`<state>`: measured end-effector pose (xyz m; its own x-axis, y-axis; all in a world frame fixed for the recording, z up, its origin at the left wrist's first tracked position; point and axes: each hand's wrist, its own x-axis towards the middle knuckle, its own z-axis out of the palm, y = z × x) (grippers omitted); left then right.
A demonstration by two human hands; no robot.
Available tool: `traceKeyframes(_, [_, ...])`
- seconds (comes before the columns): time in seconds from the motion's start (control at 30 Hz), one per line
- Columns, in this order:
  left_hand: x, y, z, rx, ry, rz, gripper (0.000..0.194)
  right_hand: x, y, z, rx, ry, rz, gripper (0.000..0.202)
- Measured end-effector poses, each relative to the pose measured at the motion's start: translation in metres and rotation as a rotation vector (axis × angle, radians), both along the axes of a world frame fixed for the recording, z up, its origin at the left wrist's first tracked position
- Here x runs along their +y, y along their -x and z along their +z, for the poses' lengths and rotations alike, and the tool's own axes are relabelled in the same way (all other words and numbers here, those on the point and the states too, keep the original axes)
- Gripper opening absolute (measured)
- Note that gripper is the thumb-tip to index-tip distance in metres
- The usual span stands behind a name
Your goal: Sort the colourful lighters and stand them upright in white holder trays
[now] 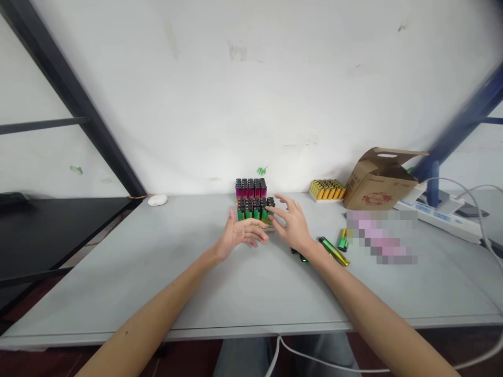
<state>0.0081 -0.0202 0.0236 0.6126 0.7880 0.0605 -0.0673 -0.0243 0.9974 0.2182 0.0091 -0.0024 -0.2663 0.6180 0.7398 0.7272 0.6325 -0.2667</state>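
Note:
Green lighters with black tops (257,209) stand upright in rows at the middle of the table. Right behind them are rows of purple lighters (250,188). My left hand (240,234) is in front of the green rows at their left, fingers spread and pointing right, holding nothing. At the right end of the same rows is my right hand (291,221), its fingers apart and the fingertips near the end lighters; whether they touch is unclear. Dark green items (300,256) lie partly hidden by my right forearm. Beside that forearm lie green and gold lighters (334,251).
Farther right, a loose green lighter (343,241) lies near a blurred pink patch. A tray of yellow lighters (327,190) and an open cardboard box (377,183) stand by the wall. A power strip (440,217) is at the right, a white case (157,200) at the back left.

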Motion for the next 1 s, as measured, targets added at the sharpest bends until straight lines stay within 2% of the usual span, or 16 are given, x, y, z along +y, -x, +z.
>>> traceKeyframes(0.1, [0.000,0.000,-0.005,0.023,-0.066,0.039,0.092,0.000,-0.004,0.005,-0.067,0.036,0.054,0.034])
traceKeyframes(0.2, [-0.002,-0.002,-0.010,0.157,-0.254,0.177,0.071,0.001,-0.019,0.016,-0.013,0.193,0.124,0.037])
traceKeyframes(0.27, [-0.005,-0.004,-0.011,0.260,-0.396,0.274,0.054,0.003,-0.036,0.026,0.017,0.382,0.113,0.032])
traceKeyframes(0.33, [-0.007,-0.005,-0.012,0.310,-0.463,0.318,0.045,0.005,-0.053,0.035,-0.084,0.633,0.101,0.039])
traceKeyframes(0.4, [-0.007,-0.006,-0.013,0.312,-0.468,0.334,0.044,0.006,-0.068,0.040,-0.209,0.931,0.179,0.043])
traceKeyframes(0.5, [-0.006,-0.004,-0.013,0.298,-0.461,0.356,0.045,0.006,-0.077,0.042,-0.318,1.131,0.159,0.052])
traceKeyframes(0.67, [-0.003,-0.003,-0.016,0.295,-0.470,0.363,0.046,0.005,-0.070,0.035,-0.373,1.109,0.144,0.040])
traceKeyframes(0.77, [-0.003,-0.003,-0.018,0.311,-0.478,0.355,0.045,0.009,-0.066,0.030,-0.329,0.945,0.111,0.038])
traceKeyframes(0.87, [-0.004,-0.003,-0.019,0.331,-0.480,0.347,0.044,0.012,-0.069,0.027,-0.273,0.776,-0.002,0.039])
traceKeyframes(0.93, [-0.004,-0.003,-0.018,0.344,-0.484,0.344,0.044,0.013,-0.072,0.026,-0.273,0.804,-0.055,0.043])
traceKeyframes(1.0, [-0.005,-0.004,-0.018,0.357,-0.486,0.339,0.044,0.013,-0.076,0.024,-0.302,0.913,-0.058,0.050])
